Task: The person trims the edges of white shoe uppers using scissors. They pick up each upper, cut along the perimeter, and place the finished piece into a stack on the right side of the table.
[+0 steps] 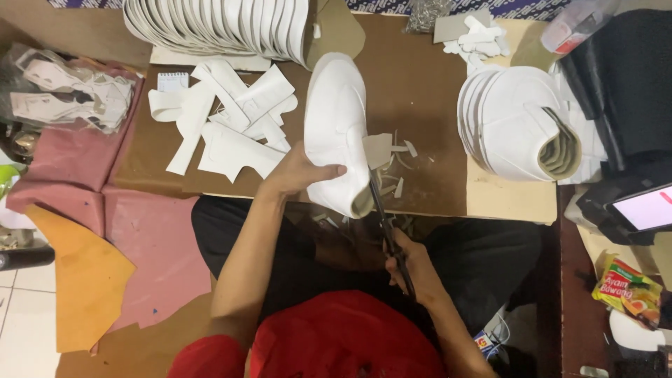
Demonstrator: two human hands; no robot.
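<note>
Left hand (297, 175) grips shoe upper (337, 133) (white).

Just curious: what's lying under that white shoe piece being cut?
Under the white shoe upper lies the brown table, with small offcuts beside the scissors. Whatever sits directly beneath it is covered.

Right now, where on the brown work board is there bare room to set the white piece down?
Bare brown board shows between the held white shoe upper and the right stack of uppers. Small offcuts litter its near edge by the scissors. Left of the left hand, loose white cutouts crowd the board.
</note>
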